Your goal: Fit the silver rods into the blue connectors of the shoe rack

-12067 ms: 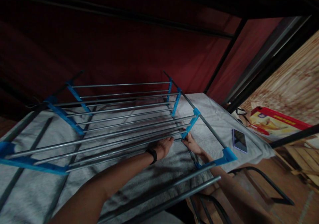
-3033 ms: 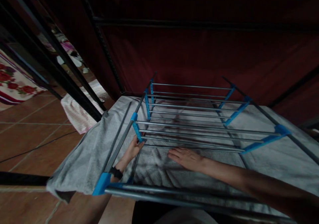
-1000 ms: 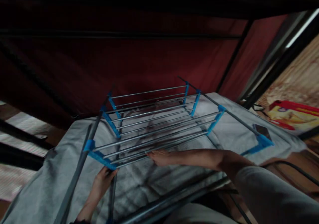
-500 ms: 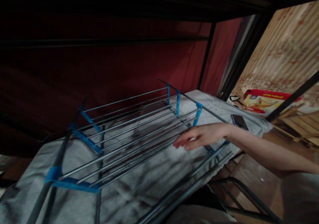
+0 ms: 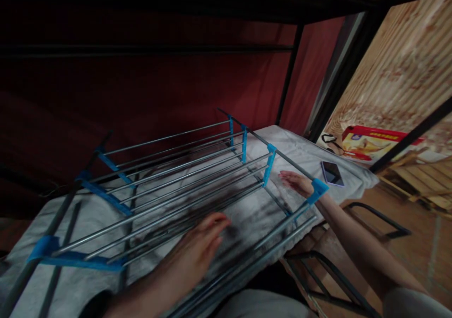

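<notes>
- Resting flat on the grey towel (image 5: pixel 247 214), left hand (image 5: pixel 197 252) keeps fingers together (near the rack rods (image 5: pixel 176 176)).
- Right hand (image 5: pixel 298 182), fingers extended, lies right, beside a blue bracket (image 5: pixel 318 189).

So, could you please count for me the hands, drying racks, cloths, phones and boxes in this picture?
Hands: 2 (left hand, right hand)
Drying rack with blue joints: 1
Grey cloth under the rack: 1
Phone on the cloth: 1
Red and yellow box: 1
Total: 6
</notes>
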Motion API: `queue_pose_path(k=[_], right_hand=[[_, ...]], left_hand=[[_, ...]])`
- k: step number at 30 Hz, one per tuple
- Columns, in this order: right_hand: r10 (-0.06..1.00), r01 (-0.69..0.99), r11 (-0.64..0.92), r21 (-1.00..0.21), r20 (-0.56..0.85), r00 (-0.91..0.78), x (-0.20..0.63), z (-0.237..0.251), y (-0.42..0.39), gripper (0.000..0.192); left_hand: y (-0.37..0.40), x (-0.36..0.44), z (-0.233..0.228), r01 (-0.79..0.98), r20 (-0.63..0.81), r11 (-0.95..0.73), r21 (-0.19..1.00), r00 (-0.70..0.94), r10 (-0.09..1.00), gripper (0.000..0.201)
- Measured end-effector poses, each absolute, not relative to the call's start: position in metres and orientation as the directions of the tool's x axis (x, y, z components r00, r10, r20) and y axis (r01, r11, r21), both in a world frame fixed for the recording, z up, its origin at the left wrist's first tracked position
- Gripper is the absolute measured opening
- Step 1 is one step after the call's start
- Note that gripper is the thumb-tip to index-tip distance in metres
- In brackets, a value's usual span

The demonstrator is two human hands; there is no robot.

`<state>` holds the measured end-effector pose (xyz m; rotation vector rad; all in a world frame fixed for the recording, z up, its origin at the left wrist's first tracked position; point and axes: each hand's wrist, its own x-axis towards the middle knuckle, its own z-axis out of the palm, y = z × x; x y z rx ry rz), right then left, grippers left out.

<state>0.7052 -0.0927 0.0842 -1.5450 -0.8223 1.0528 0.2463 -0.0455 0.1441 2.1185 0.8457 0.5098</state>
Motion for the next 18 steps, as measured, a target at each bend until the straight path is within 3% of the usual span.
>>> queue_pose_path(k=[2,5,8,12,18], right_hand=[[0.948,0.028,-0.209,-0.977,-0.196,0.251,0.691,0.07,-0.088,0.045],[0.991,0.123,-0.104,-0.987,-0.093,0.092,0.675,0.061,-0.075,0.047],[0.999,0.131,0.0,-0.991,0.005,0.038,0.667,0.05,-0.058,0.045],[0.99,0.169,0.083,-0.982,0.101,0.101,0.664,0.024,-0.039,0.038],[0.98,0.302,0.107,-0.947,0.152,0.132,0.669,0.003,-0.032,0.027]], left_hand=[[-0.047,0.296,0.135,0.325,0.099,-0.583,0.745,0.811,0.577,0.043],[-0.037,0.353,0.108,0.299,0.131,-0.723,0.623,0.871,0.474,0.055],[-0.019,0.389,0.081,0.44,0.066,-0.778,0.449,0.851,0.52,0.06],[0.004,0.421,0.059,0.558,0.002,-0.783,0.274,0.814,0.581,0.062],[0.033,0.462,0.034,0.553,0.026,-0.75,0.363,0.798,0.602,0.053]])
